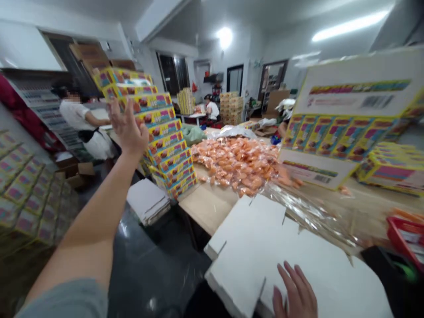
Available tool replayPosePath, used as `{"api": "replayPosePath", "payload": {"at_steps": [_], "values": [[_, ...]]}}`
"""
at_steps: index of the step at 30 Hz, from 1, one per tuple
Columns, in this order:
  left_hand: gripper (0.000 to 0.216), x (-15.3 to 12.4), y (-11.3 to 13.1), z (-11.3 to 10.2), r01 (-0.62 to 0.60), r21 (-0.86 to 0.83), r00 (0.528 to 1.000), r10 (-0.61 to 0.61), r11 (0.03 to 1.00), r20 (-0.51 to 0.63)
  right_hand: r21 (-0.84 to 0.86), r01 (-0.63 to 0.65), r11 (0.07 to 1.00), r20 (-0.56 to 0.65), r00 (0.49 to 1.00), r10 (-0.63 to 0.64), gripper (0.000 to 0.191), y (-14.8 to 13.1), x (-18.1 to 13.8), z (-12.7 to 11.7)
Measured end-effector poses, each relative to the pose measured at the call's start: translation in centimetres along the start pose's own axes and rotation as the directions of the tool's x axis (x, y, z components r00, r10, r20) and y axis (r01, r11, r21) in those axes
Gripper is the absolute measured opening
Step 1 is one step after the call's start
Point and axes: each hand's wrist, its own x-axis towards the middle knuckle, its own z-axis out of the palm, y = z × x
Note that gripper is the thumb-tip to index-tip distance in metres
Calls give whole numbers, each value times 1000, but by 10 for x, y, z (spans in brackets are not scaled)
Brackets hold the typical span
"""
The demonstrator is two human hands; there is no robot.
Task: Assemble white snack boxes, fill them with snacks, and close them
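My left hand [128,126] is stretched out at arm's length with its fingers spread, right at the side of a tall leaning stack of yellow printed boxes [155,132]. I cannot tell whether it touches the stack. My right hand [295,293] lies flat, fingers apart, on a pile of flat white cardboard blanks [265,247] at the near edge of the wooden table [205,207]. It holds nothing.
A heap of orange packets [241,163] in clear wrap covers the table's middle. Open display cartons of yellow boxes [344,128] stand at right, a red basket [407,234] at far right. More white blanks [147,201] lie lower left. Stacked boxes [23,185] line the left. A person in white [82,123] works behind.
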Motion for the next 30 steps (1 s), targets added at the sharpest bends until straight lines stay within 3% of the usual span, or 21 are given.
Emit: {"api": "replayPosePath", "payload": {"at_steps": [2,4,6,8,11,14,18,20,24,26,27,30], "values": [[50,-75,21,-1,174,-19,983,-173,985,62,95,-88,992,2,996,88,52,-7,0,-18],[39,-171,47,-5,352,31,893,-346,935,287,144,-131,981,-23,990,136,51,-12,-3,-32],[32,-272,76,-15,414,98,757,-402,905,515,177,-139,974,-30,989,146,48,-14,-8,-39],[25,-360,105,-27,416,138,583,-379,899,719,236,-137,962,1,990,140,41,-14,-14,-42],[24,-441,139,-37,384,168,347,-310,908,885,353,-107,930,34,994,101,33,-14,-16,-40],[31,-461,154,-38,348,207,205,-289,914,935,456,-68,887,23,998,65,33,-15,-14,-36],[28,-448,139,-50,311,256,88,-296,915,951,594,-31,804,57,998,-3,33,-21,-15,-33],[23,-446,129,-77,302,231,37,-254,925,967,670,2,743,81,994,-75,33,-27,-15,-31],[10,-464,129,-160,318,127,-84,-105,940,991,821,38,569,164,940,-300,32,-46,-17,-25],[8,-478,136,-195,337,97,-148,-49,936,988,865,-9,502,264,858,-441,29,-58,-25,-18],[9,-484,138,-205,348,90,-173,-31,933,984,867,-49,495,336,793,-509,27,-64,-31,-13],[11,-495,134,-204,368,78,-219,4,927,976,762,-141,632,600,520,-608,28,-71,-60,2]]}}
